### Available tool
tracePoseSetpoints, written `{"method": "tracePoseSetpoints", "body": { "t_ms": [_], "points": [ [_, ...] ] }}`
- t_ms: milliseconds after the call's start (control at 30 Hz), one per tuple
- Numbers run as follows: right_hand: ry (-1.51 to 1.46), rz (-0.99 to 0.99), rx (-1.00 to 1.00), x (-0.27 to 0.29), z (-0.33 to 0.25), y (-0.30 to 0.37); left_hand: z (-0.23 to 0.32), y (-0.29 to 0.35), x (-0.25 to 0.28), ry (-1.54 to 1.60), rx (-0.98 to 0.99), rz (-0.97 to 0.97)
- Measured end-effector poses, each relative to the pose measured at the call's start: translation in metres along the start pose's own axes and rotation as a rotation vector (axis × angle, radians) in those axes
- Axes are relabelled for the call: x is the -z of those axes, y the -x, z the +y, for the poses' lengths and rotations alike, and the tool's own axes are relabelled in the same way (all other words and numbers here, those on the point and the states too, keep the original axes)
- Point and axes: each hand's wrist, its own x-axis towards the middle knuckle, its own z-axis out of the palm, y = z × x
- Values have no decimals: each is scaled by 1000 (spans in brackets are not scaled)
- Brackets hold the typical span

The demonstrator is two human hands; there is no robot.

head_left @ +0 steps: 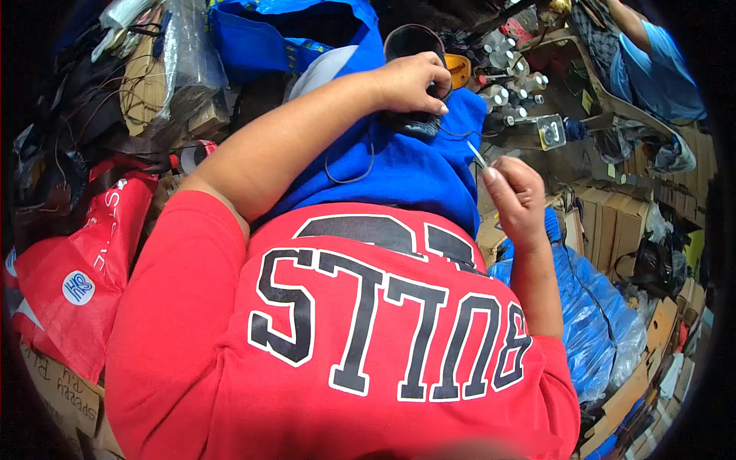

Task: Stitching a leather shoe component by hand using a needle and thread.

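A black shoe [414, 125] lies across my lap on the blue cloth [429, 165], its dark opening toward the far side. My left hand [414, 83] reaches over it from the left, fingers curled down and gripping it; the hand hides part of the shoe. On the right, my right hand [515, 195] is closed, pinching a thin, pale pointed tool [477, 155] between thumb and fingers. Its tip points up toward the shoe without touching it. A dark thread [458, 136] runs from the shoe toward the tool. Another loop of thread [349, 180] hangs over the cloth at left.
Several small bottles [502, 57] stand beyond my right hand, near a clear container [550, 132]. An orange object [458, 70] sits beside the shoe. Bags and cardboard crowd both sides, including a red bag [92, 261]. Another person's arm [630, 24] shows far right.
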Motion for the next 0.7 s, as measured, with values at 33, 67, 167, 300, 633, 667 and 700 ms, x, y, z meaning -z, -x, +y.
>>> {"method": "tracePoseSetpoints", "body": {
  "t_ms": [33,67,167,300,633,667,700],
  "points": [
    [-46,44,-30,5,-3,2,-2,-3,6,-42,-19,-68],
    [-125,27,-68,5,6,-1,-1,-9,16,-34,-24,-169],
    [81,107,8,-8,7,-17,3,-17,31,-21,-37,-332],
    [202,50,-13,-17,24,-32,2,-19,26,24,-43,-319],
    [363,1,-44,-21,25,-47,-10,-25,24,256,50,-456],
    [364,1,-46,-22,25,-47,-10,-25,24,257,50,-457],
    [345,-2,-57,-23,26,-48,-9,-25,24,250,60,-458]
  ]
}}
